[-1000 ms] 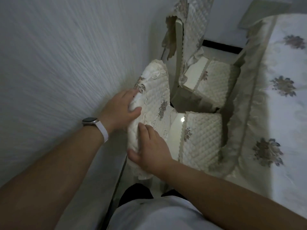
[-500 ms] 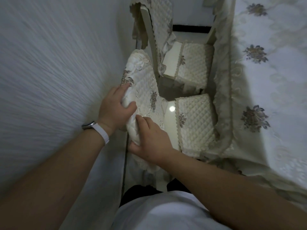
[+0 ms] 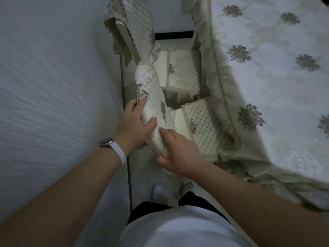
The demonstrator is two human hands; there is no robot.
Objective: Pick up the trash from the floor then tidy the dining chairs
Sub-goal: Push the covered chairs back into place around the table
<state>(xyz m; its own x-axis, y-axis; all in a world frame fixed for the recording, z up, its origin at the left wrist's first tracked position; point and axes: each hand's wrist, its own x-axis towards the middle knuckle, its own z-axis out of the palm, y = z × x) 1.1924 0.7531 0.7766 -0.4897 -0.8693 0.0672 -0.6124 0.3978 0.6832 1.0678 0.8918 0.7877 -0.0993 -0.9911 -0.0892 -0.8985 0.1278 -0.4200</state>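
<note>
Grips of left hand [image 3: 135,127] and right hand [image 3: 179,152] still clasp the quilted floral chair back [image 3: 151,93], now edge-on.

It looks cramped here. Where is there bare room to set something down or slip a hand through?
Bare: the tablecloth top, the near seat and the far seat. A floor strip runs between wall and shoes. Crowded: the chair back, gripped by left hand and right hand, close to the wall.

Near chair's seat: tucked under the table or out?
Mostly out: the seat has only its right edge under the tablecloth fringe. The left hand and right hand grip the backrest.
</note>
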